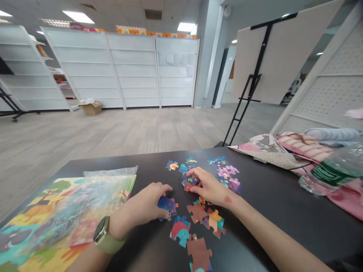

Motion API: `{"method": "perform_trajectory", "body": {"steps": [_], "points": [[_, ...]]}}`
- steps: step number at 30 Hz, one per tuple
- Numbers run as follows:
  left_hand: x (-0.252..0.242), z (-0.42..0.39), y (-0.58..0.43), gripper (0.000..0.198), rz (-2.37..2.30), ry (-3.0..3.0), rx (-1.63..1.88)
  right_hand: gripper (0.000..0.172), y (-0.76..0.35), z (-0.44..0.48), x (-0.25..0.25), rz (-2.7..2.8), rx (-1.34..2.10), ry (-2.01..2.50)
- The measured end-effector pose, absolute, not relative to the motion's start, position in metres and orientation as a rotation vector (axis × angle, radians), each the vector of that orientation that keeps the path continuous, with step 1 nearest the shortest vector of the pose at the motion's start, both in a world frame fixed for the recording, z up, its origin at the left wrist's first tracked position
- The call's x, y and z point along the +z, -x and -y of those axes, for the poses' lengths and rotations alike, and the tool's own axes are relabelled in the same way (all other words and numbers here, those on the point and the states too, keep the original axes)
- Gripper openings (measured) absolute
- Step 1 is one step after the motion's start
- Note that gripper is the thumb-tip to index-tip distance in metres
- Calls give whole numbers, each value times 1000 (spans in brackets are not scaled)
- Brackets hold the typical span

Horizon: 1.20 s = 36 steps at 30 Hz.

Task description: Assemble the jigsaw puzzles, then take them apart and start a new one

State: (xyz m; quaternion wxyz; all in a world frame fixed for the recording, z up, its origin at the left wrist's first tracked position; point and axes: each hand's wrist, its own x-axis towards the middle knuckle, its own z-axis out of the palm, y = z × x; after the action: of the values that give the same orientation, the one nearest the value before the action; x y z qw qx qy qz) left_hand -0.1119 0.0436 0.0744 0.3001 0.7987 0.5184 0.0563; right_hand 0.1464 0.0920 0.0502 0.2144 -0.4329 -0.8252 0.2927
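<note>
We look out from the person's head, forward and down onto a dark table (269, 215). It sits close below us, so the left hand (138, 206), the right hand (207, 187) and the jigsaw pieces (180, 230) fill the lower middle of our frame. Our wide view runs on past the table, across the floor (113, 128) to distant white shelves (133, 68).

Bright, even light from overhead ceiling panels (78, 17), faint shadows, glare on the plastic bag (110, 189), fisheye bending at frame edges, mild softness throughout.
</note>
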Motion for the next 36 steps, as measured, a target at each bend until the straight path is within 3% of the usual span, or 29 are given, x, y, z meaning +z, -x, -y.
{"method": "perform_trajectory", "body": {"steps": [5, 12, 19, 24, 28, 36], "points": [[80, -39, 108, 42, -1375, -2089, 5, 50, -159, -85, 70, 2396, 1269, 1024], [97, -39, 112, 19, -1147, -2028, 123, 59, -152, -60, 76, 2808, 839, 1027], [85, -27, 91, 34, -1081, -2028, 88, 47, -146, -55, 83, 2847, 864, 1030], [82, -18, 83, 42, -1164, -2065, -31, 49, -146, -54, 81, 2775, 944, 1080], [88, -17, 77, 38, -1188, -2056, -106, 49, -146, -55, 81, 2766, 906, 1059], [108, -16, 90, 28, -1076, -1969, -81, 31, -161, -71, 92, 2791, 982, 992]]}}
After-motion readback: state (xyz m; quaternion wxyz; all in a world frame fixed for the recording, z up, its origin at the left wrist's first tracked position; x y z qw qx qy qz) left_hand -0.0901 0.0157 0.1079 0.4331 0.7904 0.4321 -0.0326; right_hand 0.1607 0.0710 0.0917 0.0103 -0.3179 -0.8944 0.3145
